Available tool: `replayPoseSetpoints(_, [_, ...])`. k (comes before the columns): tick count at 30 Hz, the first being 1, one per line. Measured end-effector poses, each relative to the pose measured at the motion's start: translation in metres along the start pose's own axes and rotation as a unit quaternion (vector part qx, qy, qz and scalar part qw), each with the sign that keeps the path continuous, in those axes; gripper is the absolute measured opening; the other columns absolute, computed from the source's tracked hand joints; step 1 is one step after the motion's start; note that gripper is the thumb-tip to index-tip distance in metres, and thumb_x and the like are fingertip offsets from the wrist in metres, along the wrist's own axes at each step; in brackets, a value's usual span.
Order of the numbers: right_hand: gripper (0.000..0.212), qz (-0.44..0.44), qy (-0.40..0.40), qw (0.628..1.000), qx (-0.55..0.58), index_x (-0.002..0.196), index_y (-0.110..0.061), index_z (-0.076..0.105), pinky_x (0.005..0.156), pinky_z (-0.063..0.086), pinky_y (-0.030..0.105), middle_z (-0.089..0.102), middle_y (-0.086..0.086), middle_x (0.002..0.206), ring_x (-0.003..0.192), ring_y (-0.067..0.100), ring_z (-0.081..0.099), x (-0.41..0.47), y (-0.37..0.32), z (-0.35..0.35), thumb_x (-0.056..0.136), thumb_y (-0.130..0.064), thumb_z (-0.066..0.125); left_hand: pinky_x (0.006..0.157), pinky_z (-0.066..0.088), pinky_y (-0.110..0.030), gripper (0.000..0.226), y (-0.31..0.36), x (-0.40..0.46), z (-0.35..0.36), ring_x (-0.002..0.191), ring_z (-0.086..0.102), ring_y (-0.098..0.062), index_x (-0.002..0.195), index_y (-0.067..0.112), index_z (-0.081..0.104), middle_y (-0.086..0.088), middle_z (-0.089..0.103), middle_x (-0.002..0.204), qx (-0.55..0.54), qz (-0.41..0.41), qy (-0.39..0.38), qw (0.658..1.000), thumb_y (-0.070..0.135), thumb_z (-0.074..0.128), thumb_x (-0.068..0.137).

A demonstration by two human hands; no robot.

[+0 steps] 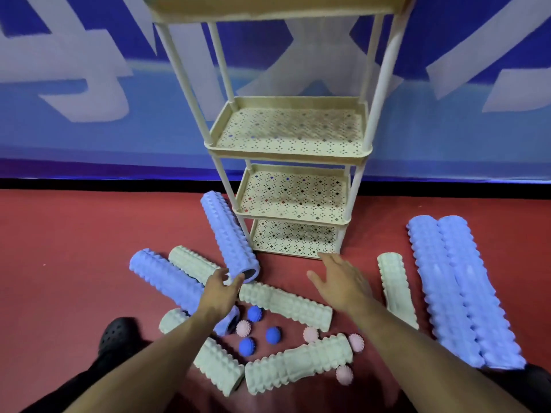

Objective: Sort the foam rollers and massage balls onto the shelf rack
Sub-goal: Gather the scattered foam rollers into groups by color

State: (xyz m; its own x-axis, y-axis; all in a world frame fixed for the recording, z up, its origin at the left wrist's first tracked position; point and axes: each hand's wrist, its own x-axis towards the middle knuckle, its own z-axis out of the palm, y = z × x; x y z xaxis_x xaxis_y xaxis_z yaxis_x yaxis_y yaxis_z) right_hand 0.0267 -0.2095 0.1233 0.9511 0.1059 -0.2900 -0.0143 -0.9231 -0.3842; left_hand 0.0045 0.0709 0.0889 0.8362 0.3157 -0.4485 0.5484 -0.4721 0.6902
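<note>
Beside the shelf rack, your left hand grips the blue roller's end; right hand spread, empty. One-ended lifting could swing it into the rack's leg.

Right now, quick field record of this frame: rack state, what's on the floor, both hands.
rack: cream shelf rack against the blue wall, visible tiers hold nothing
blue rollers: four on the red floor; one blue roller leans by the rack's left leg
pale rollers: five, scattered in front of the rack
balls: three blue, four pink, between the rollers
left hand: at the leaning roller's near end, grip not clear
right hand: open, fingers spread, holding nothing
sorted so far: nothing
</note>
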Motion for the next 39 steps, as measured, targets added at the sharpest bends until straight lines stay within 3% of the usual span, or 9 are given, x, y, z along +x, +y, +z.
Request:
replayPoseSetpoints(6, [0.066,-0.026,-0.052,0.998,-0.034,0.156,-0.029,0.031,0.117,0.031,0.039,0.038,-0.007,0.157,0.142,0.021,0.039,0.032,-0.030,0.037,0.098,-0.060,0.042,0.083,0.040,-0.027,0.071,-0.025,0.046,0.002,0.108,0.060,-0.021,0.147,0.011,0.041,-0.008,0.054,0.141,-0.003,-0.053,-0.008,0.999,0.051,0.063,0.094])
replayPoseSetpoints(10, [0.066,-0.049,-0.063,0.995,-0.057,0.156,-0.031,0.029,0.117,0.029,0.039,0.035,-0.010,0.158,0.143,0.019,0.038,0.058,-0.036,0.049,0.098,-0.060,0.041,0.072,0.040,-0.027,0.053,-0.022,0.087,0.009,0.101,0.064,-0.024,0.125,0.009,0.050,-0.009,0.061,0.119,-0.004,-0.061,0.008,0.998,0.047,0.067,0.092])
replayPoseSetpoints(12, [0.066,-0.053,-0.064,0.994,-0.065,0.156,-0.031,0.029,0.117,0.029,0.039,0.036,-0.009,0.158,0.142,0.019,0.038,0.072,-0.035,0.054,0.098,-0.061,0.041,0.078,0.043,-0.033,0.064,-0.022,0.110,0.015,0.113,0.062,-0.038,0.128,-0.001,0.049,-0.021,0.063,0.122,-0.015,-0.074,-0.002,0.997,0.046,0.069,0.091])
replayPoseSetpoints(16, [0.067,-0.060,-0.074,0.993,-0.072,0.156,-0.030,0.028,0.119,0.028,0.039,0.035,-0.009,0.158,0.143,0.019,0.037,0.086,-0.034,0.063,0.098,-0.061,0.040,0.096,0.050,-0.044,0.086,-0.019,0.143,0.029,0.123,0.057,-0.039,0.142,-0.004,0.038,-0.022,0.055,0.140,-0.041,-0.120,-0.011,0.992,0.051,0.074,0.086])
replayPoseSetpoints(22, [0.069,-0.068,-0.100,0.990,-0.076,0.158,-0.031,0.023,0.121,0.025,0.041,0.029,-0.010,0.161,0.147,0.019,0.032,0.095,-0.026,0.075,0.098,-0.062,0.040,0.070,0.051,-0.042,0.121,-0.015,0.164,0.051,0.099,0.057,-0.032,0.148,0.003,0.015,-0.011,0.049,0.123,-0.088,-0.221,0.001,0.971,0.050,0.091,0.066])
replayPoseSetpoints(26, [0.069,-0.059,-0.103,0.990,-0.070,0.158,-0.030,0.023,0.121,0.026,0.042,0.031,-0.008,0.160,0.146,0.019,0.033,0.092,-0.025,0.071,0.098,-0.062,0.040,0.061,0.057,-0.041,0.106,-0.012,0.163,0.047,0.082,0.066,-0.031,0.129,-0.002,0.044,-0.015,0.062,0.119,-0.127,-0.256,0.001,0.958,0.049,0.093,0.050])
replayPoseSetpoints(31, [0.067,-0.047,-0.094,0.993,-0.057,0.157,-0.030,0.025,0.119,0.029,0.040,0.035,-0.006,0.158,0.144,0.020,0.037,0.079,-0.033,0.052,0.099,-0.061,0.039,0.086,0.060,-0.048,0.101,-0.009,0.136,0.015,0.104,0.065,-0.036,0.126,0.003,0.057,-0.016,0.063,0.120,-0.133,-0.238,0.000,0.962,0.060,0.080,0.046])
replayPoseSetpoints(35, [0.066,-0.056,-0.069,0.995,-0.047,0.155,-0.029,0.029,0.112,0.035,0.040,0.040,-0.005,0.155,0.139,0.022,0.043,0.055,-0.052,0.029,0.099,-0.061,0.041,0.063,0.060,-0.038,0.076,-0.009,0.095,-0.026,0.079,0.067,-0.030,0.119,0.002,0.060,-0.010,0.066,0.094,-0.144,-0.239,-0.005,0.960,0.051,0.084,0.068])
replayPoseSetpoints(39, [0.067,-0.069,-0.049,0.996,-0.041,0.155,-0.026,0.029,0.109,0.041,0.042,0.041,-0.002,0.153,0.135,0.024,0.047,0.019,-0.076,0.000,0.099,-0.061,0.041,0.050,0.056,-0.033,0.070,-0.007,0.039,-0.071,0.081,0.071,-0.031,0.119,0.005,0.061,-0.015,0.072,0.101,-0.143,-0.264,-0.058,0.952,0.051,0.081,0.070])
